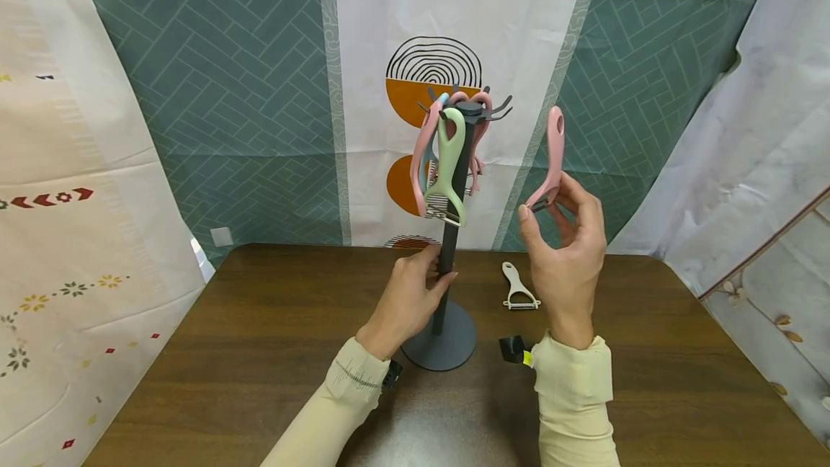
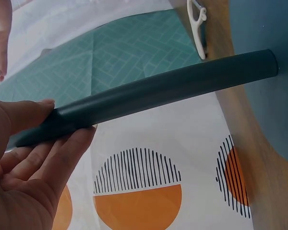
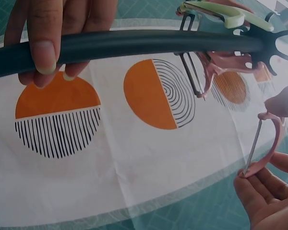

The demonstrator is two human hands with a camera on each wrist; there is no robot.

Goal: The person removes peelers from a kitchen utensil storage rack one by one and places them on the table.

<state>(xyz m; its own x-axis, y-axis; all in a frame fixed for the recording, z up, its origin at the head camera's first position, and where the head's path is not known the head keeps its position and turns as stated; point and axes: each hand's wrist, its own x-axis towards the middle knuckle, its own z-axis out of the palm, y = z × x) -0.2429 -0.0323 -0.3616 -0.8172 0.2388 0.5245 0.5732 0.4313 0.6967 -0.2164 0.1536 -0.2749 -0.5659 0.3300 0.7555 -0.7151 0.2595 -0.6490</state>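
My left hand (image 1: 405,298) grips the dark post of a utensil stand (image 1: 449,243) partway up, thumb on one side and fingers on the other. Up to the right, my right hand (image 1: 570,251) pinches a pink peeler (image 1: 555,150) by its blade end, handle pointing up. In the right wrist view the blade of this pink peeler (image 3: 253,146) shows between thumb and fingers. From the stand's hooks hang a green peeler (image 1: 447,157) and several pink ones, with a blue one partly hidden behind. Bare hooks (image 1: 502,108) stick out on the stand's right side.
A white peeler (image 1: 515,287) lies on the brown table (image 1: 279,352), right of the stand's round base (image 1: 441,352). Near the right sleeve is a small black piece with a yellow tag (image 1: 515,350). A patterned cloth (image 1: 246,92) hangs behind the table.
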